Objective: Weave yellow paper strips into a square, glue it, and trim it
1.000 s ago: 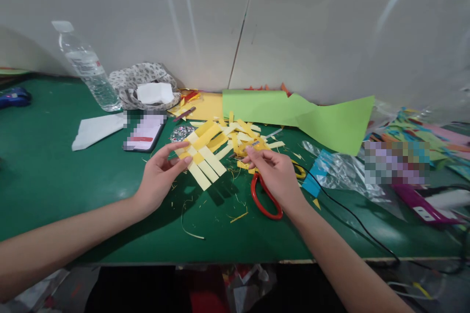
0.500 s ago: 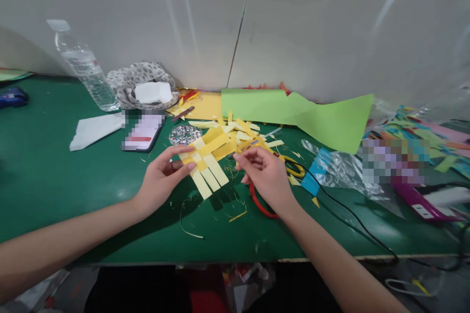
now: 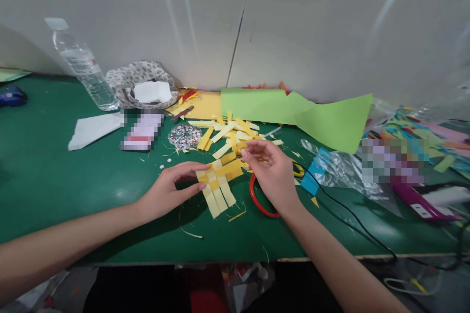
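Observation:
My left hand pinches the left edge of a small woven piece of paper strips, pale yellow crossed with deeper yellow. The free strip ends hang out towards the front and the right. My right hand is just right of the woven piece, thumb and fingertips brought together; what they hold, if anything, is too small to make out. Under that hand show a red loop and a yellow loop, which look like scissor handles. Loose yellow paper strips lie piled behind both hands.
A round clear dish of sequins, a phone and a tilted water bottle stand to the left. Green paper leans at the back wall. Plastic film, a black cable and coloured strips lie right.
My left hand has brought the woven piece down and to the right, lower over the table. The right hand has shifted slightly up and stays pinched.

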Demonstrator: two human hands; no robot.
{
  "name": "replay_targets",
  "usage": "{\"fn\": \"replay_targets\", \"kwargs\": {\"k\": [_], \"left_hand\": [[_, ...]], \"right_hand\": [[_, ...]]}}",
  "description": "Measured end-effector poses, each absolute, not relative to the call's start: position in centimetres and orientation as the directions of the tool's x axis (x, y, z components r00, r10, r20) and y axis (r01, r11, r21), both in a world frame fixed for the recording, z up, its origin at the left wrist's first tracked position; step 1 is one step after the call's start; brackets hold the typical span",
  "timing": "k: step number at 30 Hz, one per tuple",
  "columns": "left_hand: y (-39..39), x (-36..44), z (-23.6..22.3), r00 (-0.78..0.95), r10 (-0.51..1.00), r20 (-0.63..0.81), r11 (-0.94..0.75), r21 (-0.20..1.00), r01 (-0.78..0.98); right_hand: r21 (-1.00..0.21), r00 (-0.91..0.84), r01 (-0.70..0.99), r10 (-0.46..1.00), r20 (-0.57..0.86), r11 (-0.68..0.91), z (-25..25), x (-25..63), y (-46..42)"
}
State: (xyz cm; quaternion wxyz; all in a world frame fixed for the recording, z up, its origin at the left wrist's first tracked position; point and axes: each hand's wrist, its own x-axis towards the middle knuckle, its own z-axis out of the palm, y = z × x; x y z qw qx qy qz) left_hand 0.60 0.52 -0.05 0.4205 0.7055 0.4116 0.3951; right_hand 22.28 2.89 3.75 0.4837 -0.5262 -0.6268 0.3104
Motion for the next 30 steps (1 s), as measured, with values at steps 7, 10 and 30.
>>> {"fn": "replay_targets", "kwargs": {"k": [7,10,30], "left_hand": [[1.0,-0.1,0.4,0.37,0.86,0.352,-0.5,0.73,0.467],[1.1,-0.3,0.3,0.423,0.797,0.43,-0.603,0.601,0.525],[1.2,-0.4,-0.3,0.698,0.678,0.229,-0.722,0.388,0.573]], "right_hand": [[-0.738,-0.24,0.65,0.97,0.03,0.183,4.2,21.9,2.2],[-0.698,-0.274,0.688,0.962,0.003,0.198,4.1,21.9,2.2],[-0.355,-0.515,0.789,0.855,0.065,0.502,3.3,23.1,3.1]]}}
